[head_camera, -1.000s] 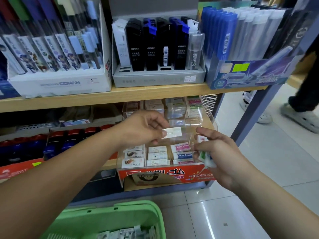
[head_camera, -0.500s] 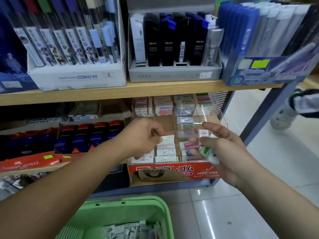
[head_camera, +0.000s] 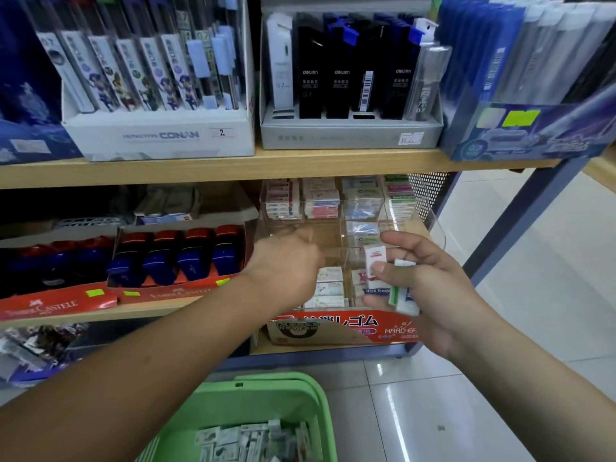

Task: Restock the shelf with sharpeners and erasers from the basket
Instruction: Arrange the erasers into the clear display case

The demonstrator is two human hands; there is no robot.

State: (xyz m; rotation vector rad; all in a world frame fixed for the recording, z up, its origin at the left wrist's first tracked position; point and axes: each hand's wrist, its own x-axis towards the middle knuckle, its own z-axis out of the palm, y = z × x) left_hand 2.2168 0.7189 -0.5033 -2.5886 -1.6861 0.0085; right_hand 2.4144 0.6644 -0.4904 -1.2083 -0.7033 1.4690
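Hands apart: the left hand [head_camera: 286, 261] reaches into the clear organizer [head_camera: 436, 228] on the lower shelf [head_camera: 150, 311]. Its knuckles face the camera and its fingers are curled and blurred, so I cannot tell whether it holds anything. Just to its right, the right hand [head_camera: 433, 288] pinches a small bunch of erasers [head_camera: 375, 265] under the thumb, in front of the organizer's right end.

Beyond the left hand, several compartments already carry stacked erasers, while those just past its knuckles look bare. Below both wrists the green basket [head_camera: 276, 391] holds many small packets [head_camera: 246, 441], so much of the restocking seems left to do.

A second ago the left hand pinched a white eraser in plain sight between the two hands. Now it has dropped toward the compartments and that eraser is out of view. The right hand's bunch is unchanged.
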